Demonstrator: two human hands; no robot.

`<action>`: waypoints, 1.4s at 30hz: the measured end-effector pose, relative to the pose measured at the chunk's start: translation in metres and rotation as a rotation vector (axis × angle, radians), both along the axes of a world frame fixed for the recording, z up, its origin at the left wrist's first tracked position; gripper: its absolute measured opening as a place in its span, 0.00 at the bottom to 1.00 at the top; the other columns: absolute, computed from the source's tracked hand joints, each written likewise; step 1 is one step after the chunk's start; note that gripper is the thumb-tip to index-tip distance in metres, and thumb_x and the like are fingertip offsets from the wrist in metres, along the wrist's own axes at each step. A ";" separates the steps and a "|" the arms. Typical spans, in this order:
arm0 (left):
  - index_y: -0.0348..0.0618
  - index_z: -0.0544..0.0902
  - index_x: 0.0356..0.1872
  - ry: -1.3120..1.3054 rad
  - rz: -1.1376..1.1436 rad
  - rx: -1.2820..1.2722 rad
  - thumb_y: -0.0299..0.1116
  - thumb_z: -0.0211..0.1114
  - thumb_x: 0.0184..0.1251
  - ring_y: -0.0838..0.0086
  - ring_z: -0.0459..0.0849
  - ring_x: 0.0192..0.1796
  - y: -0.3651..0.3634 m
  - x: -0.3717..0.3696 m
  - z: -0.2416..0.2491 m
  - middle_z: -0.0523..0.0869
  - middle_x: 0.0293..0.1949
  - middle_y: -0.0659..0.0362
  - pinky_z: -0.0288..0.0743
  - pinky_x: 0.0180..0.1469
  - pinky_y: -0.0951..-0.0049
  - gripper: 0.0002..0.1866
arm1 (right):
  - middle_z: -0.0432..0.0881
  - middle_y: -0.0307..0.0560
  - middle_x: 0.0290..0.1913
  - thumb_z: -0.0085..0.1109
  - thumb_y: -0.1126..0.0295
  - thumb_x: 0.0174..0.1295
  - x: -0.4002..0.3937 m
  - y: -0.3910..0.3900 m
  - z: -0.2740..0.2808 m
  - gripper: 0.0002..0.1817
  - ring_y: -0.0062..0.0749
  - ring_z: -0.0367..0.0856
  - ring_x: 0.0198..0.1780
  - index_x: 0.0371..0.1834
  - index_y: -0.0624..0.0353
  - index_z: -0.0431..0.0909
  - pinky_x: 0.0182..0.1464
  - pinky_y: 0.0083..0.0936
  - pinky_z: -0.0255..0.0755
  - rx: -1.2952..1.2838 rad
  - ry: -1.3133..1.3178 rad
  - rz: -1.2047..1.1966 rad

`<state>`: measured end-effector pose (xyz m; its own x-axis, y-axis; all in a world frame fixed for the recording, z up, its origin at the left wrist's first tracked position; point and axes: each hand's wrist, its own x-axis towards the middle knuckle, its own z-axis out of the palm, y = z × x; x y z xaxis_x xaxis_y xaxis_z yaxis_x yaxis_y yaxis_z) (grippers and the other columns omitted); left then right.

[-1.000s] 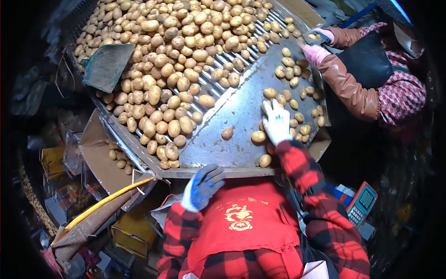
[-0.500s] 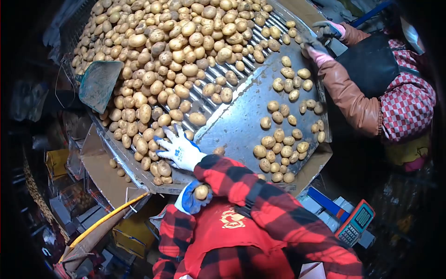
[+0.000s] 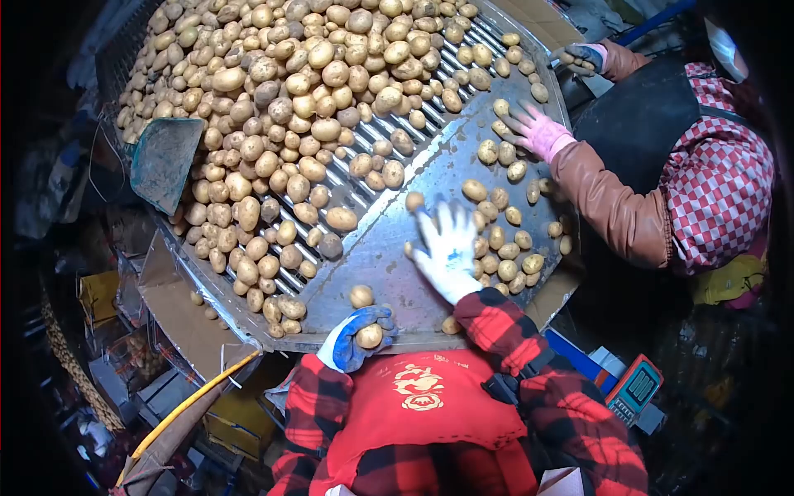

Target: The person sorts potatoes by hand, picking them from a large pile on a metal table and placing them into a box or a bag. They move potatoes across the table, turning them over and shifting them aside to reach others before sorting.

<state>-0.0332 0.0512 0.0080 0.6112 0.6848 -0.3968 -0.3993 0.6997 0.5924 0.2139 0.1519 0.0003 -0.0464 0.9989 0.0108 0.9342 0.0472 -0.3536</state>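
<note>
My left hand (image 3: 346,342), in a white glove with a blue palm, is curled around a potato (image 3: 370,336) at the near rim of the metal table. A loose potato (image 3: 361,296) lies just beyond its fingers. My right hand (image 3: 449,255), gloved alike and smeared by motion, spreads its fingers over the bare metal sheet (image 3: 364,273). One potato (image 3: 414,201) sits at its fingertips. To its right is a cluster of potatoes (image 3: 506,248) on the sheet. A large heap of potatoes (image 3: 273,107) covers the slatted rack (image 3: 364,194) on the left.
Across the table a co-worker's pink-gloved hand (image 3: 538,132) reaches among potatoes; their other hand (image 3: 581,58) is at the far edge. A scoop-like green plate (image 3: 165,165) leans on the heap. Cardboard flaps (image 3: 178,302) line the edge. A scale with keypad (image 3: 635,388) stands lower right.
My right hand has swept from the heap's edge rightward across the sheet. My left hand has shifted slightly right, still with its potato. The co-worker's near hand has moved inward over the table.
</note>
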 end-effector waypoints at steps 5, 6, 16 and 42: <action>0.34 0.80 0.50 0.112 -0.205 0.280 0.45 0.62 0.76 0.68 0.83 0.42 0.013 0.007 0.016 0.84 0.44 0.54 0.76 0.53 0.67 0.20 | 0.68 0.49 0.73 0.69 0.58 0.53 -0.105 0.000 -0.022 0.34 0.58 0.60 0.77 0.67 0.43 0.75 0.78 0.67 0.46 0.052 0.261 0.781; 0.34 0.80 0.47 0.072 -0.276 0.034 0.44 0.60 0.77 0.67 0.83 0.42 0.009 0.005 0.014 0.85 0.43 0.54 0.76 0.53 0.67 0.18 | 0.67 0.49 0.74 0.69 0.58 0.53 -0.102 -0.018 -0.042 0.35 0.57 0.60 0.76 0.68 0.42 0.74 0.78 0.66 0.47 0.021 0.234 0.777; 0.32 0.80 0.50 -0.010 -0.104 -0.387 0.39 0.53 0.80 0.67 0.84 0.40 -0.022 -0.012 0.007 0.86 0.39 0.51 0.79 0.48 0.68 0.18 | 0.71 0.46 0.69 0.71 0.60 0.51 0.038 -0.109 -0.023 0.32 0.49 0.66 0.72 0.63 0.48 0.76 0.77 0.58 0.53 -0.188 -0.011 0.554; 0.40 0.68 0.73 -0.133 0.050 -0.364 0.31 0.57 0.76 0.54 0.83 0.60 -0.019 -0.012 0.002 0.80 0.62 0.49 0.81 0.59 0.63 0.26 | 0.81 0.52 0.44 0.55 0.66 0.64 0.056 0.038 -0.015 0.15 0.52 0.83 0.43 0.53 0.50 0.81 0.46 0.46 0.76 0.112 0.169 -0.008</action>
